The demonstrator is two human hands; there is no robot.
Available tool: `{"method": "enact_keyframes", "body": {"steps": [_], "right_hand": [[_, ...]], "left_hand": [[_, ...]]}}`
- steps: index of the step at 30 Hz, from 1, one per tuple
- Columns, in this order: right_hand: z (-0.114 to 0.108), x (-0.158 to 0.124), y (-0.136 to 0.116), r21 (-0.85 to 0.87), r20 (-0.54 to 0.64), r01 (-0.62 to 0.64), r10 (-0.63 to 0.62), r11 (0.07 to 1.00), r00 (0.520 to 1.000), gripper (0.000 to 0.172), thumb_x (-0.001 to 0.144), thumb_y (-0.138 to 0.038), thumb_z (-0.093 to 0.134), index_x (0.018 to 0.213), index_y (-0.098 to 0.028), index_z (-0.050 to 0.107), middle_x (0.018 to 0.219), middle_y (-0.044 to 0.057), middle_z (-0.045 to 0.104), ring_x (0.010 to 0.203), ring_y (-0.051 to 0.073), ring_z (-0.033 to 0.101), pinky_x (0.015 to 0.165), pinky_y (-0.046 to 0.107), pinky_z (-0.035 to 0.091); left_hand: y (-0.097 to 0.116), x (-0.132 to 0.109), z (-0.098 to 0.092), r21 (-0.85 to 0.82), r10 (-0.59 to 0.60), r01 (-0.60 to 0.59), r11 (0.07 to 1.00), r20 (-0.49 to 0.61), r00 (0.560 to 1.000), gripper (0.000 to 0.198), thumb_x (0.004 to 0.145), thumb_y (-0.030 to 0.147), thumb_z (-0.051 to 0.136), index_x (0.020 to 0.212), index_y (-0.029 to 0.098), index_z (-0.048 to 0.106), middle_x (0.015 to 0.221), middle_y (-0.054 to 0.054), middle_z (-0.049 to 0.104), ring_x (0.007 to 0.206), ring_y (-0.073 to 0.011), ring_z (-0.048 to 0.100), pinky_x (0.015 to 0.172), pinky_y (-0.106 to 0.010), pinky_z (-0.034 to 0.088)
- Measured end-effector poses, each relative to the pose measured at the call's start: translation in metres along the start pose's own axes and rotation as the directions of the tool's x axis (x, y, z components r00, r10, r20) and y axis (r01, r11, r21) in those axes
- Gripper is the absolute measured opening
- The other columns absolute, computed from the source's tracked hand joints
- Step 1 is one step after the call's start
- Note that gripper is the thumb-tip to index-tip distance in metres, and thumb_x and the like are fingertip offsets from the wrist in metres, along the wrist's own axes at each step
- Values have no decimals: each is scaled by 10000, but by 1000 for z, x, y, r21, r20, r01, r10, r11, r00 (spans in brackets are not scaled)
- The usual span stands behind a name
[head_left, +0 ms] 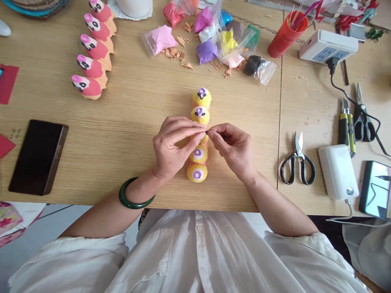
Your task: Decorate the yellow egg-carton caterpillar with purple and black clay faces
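A strip of egg-carton cups (197, 165) coated in yellow clay lies upright in front of me, with white-and-purple ring shapes on its bumps. The two far bumps also carry black eye-like marks. Over the middle of the strip, my left hand (179, 142) is closed, thumb against fingertips. My right hand (233, 146) meets it in a pinch. Between the fingertips shows a tiny dark bit (207, 132), seemingly black clay, which both hands touch. The middle bump is mostly hidden by my hands.
A similar red strip (91, 67) stands at the far left. Bags of coloured clay, including black clay (255, 65), lie at the back among carton scraps. Scissors (297, 160), a white power bank (338, 173) and a corded socket box (328, 47) are right; a phone (38, 156) is left.
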State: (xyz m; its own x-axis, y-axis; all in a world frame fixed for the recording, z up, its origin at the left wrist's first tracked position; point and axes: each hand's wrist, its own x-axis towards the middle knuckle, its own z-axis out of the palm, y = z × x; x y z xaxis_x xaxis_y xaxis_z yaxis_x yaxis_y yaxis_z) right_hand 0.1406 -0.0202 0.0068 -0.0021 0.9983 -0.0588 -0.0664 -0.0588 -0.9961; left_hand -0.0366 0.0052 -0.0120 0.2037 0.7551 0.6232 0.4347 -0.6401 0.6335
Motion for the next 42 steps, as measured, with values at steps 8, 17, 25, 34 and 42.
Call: {"method": "enact_keyframes", "body": {"steps": [8,17,25,34,42], "right_hand": [[-1,-1,0,-127,-22,23,-26,992,999,530,845,-728,781,873,-199,767,849,36,767,711,131,599,645,283,512],[-2,-1,0,-142,-2,57,-58,988,998,491,888,-684,768,920,-195,788,854,37,780,704,127,604,632,283,509],[-2,-1,2,-181,1,86,-88,980,996,512,897,-704,745,880,-193,761,825,27,757,688,116,578,622,274,489],[-3,2,3,-162,-15,58,-62,985,998,447,894,-632,779,851,-187,745,789,15,723,659,106,537,600,266,453],[-5,18,0,-126,8,-16,17,992,1000,324,890,-485,808,838,-177,720,704,-23,625,607,83,446,557,255,382]], "left_hand": [[1,1,1,45,-64,63,997,21,998,83,1019,325,739,995,298,814,1006,1,843,996,-199,770,953,-402,631],[3,1,0,-7,-117,117,993,29,993,106,1036,318,710,988,289,801,1004,-3,826,992,-200,749,957,-403,613],[3,2,-1,-1,-105,106,994,44,993,157,1042,357,698,961,297,818,967,-5,833,976,-212,752,935,-426,616],[3,2,-1,48,-109,108,993,13,994,219,1076,391,632,1017,309,826,1034,-17,842,1020,-226,761,954,-444,623],[-11,8,-6,-4,-122,122,993,-19,992,169,1066,405,665,1121,343,813,1136,-13,814,1093,-227,744,1028,-459,576]]}}
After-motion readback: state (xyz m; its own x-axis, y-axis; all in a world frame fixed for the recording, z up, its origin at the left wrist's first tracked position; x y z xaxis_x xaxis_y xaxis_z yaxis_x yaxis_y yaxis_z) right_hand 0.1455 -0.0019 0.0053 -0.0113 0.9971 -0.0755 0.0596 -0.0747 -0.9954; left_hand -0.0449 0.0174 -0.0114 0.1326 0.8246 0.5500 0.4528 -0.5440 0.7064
